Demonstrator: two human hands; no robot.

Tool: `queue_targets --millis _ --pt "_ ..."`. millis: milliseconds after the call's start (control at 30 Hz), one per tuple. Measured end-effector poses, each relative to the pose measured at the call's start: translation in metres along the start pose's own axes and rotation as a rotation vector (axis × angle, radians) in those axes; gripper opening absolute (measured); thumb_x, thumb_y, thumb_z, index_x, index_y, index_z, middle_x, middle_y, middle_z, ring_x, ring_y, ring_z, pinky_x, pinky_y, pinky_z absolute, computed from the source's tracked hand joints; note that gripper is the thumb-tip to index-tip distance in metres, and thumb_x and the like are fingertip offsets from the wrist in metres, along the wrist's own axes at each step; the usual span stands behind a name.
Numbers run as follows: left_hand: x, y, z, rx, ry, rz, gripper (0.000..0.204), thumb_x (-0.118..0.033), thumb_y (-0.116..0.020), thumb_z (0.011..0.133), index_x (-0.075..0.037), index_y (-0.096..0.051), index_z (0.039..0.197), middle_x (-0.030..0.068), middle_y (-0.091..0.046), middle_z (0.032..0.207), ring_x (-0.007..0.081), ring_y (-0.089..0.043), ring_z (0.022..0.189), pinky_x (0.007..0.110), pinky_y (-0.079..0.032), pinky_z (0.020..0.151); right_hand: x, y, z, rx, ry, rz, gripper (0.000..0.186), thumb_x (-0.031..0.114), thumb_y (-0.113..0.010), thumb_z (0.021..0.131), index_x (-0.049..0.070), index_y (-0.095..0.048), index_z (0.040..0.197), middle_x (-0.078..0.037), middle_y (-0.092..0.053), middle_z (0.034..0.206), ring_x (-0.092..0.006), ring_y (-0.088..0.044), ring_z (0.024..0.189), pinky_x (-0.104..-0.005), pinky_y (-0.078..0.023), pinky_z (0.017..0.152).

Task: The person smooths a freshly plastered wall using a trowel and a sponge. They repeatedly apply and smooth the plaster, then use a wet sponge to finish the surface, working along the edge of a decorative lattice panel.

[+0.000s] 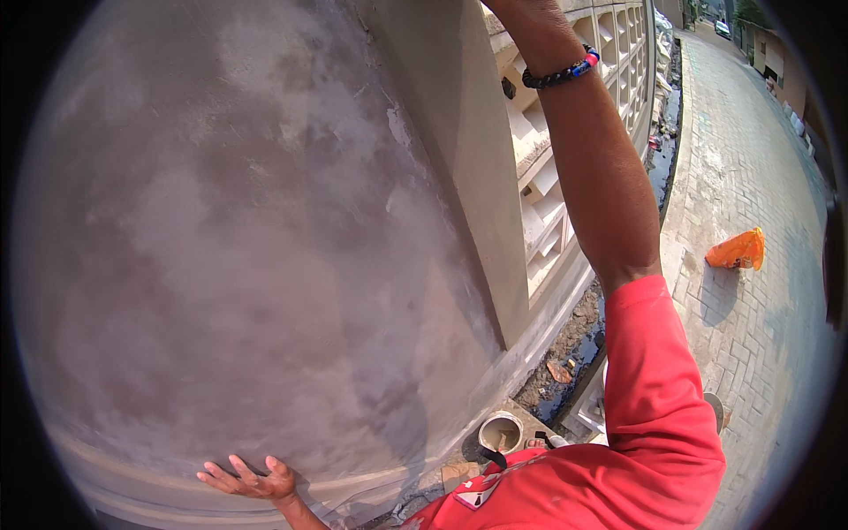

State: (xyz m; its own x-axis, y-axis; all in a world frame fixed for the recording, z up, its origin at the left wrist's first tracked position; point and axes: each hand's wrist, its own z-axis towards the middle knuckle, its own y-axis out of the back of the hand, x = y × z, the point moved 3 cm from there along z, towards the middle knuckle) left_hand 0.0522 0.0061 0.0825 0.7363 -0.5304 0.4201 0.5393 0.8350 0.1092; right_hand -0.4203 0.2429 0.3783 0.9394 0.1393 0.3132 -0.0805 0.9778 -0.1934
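Observation:
A grey plastered wall [256,256] with pale, cloudy patches fills the left and middle of the view. Low on it, my left hand [256,482] is open, its fingers spread and nothing in them; whether it touches the plaster or hovers just off it I cannot tell. My right arm, in a red sleeve, reaches up past a smooth grey pillar [450,132] and a pale openwork block screen [543,208]. Only the base of my right hand [528,11] shows at the top edge, above a dark beaded bracelet [562,72]. Its fingers are out of view.
A bucket [501,433] with greyish contents stands at the wall's foot, close to my body. Beside the wall runs a gutter [552,402] with dark water and debris. Farther right, an orange bag [737,251] stands on the paved lane [738,168]. A car [723,29] is far off.

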Motion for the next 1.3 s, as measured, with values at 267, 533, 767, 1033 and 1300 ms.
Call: queue_targets --millis 267,533,767,1033,1300 --pt "0.003 0.007 0.003 -0.002 -0.038 0.02 0.055 -0.042 -0.044 0.102 -0.011 -0.041 0.147 0.0222 -0.032 0.156 0.0463 -0.027 0.144 0.062 -0.029 0.113 -0.069 0.029 -0.278 -0.015 0.003 -0.155 0.068 0.01 -0.084 0.067 0.015 -0.058 0.13 -0.028 -0.044 0.131 -0.0421 -0.047 0.121 -0.0479 -0.04 0.102" --pt "0.001 0.006 0.001 0.019 -0.054 0.032 0.054 -0.039 -0.043 0.103 -0.007 -0.039 0.147 0.0252 -0.03 0.156 0.0508 -0.025 0.143 0.065 -0.028 0.112 -0.084 0.041 -0.333 0.033 -0.023 -0.148 0.068 0.012 -0.085 0.068 0.019 -0.057 0.13 -0.028 -0.042 0.135 -0.0419 -0.046 0.121 -0.0502 -0.04 0.1" --pt "0.0 0.009 -0.002 0.034 -0.037 0.058 0.054 -0.038 -0.043 0.103 -0.007 -0.04 0.147 0.0243 -0.03 0.156 0.0489 -0.026 0.144 0.062 -0.027 0.113 -0.088 0.037 -0.263 -0.057 -0.092 -0.15 0.064 0.013 -0.082 0.071 0.017 -0.058 0.13 -0.026 -0.044 0.131 -0.0408 -0.047 0.119 -0.0483 -0.04 0.1" --pt "-0.003 0.006 0.0 -0.012 -0.041 -0.003 0.053 -0.036 -0.042 0.103 -0.006 -0.04 0.146 0.025 -0.03 0.156 0.0498 -0.024 0.144 0.063 -0.026 0.114 -0.094 0.043 -0.307 -0.067 -0.124 -0.209 0.071 0.009 -0.083 0.068 0.016 -0.053 0.132 -0.028 -0.043 0.132 -0.0444 -0.046 0.12 -0.0512 -0.039 0.102" --pt "-0.009 0.011 0.006 0.023 0.08 -0.082 0.055 -0.037 -0.045 0.102 -0.005 -0.04 0.146 0.0242 -0.025 0.158 0.0479 -0.02 0.146 0.064 -0.025 0.113 -0.093 0.051 -0.382 0.012 -0.137 -0.169 0.068 0.015 -0.083 0.071 0.017 -0.053 0.132 -0.028 -0.042 0.132 -0.0439 -0.047 0.119 -0.0513 -0.039 0.101"
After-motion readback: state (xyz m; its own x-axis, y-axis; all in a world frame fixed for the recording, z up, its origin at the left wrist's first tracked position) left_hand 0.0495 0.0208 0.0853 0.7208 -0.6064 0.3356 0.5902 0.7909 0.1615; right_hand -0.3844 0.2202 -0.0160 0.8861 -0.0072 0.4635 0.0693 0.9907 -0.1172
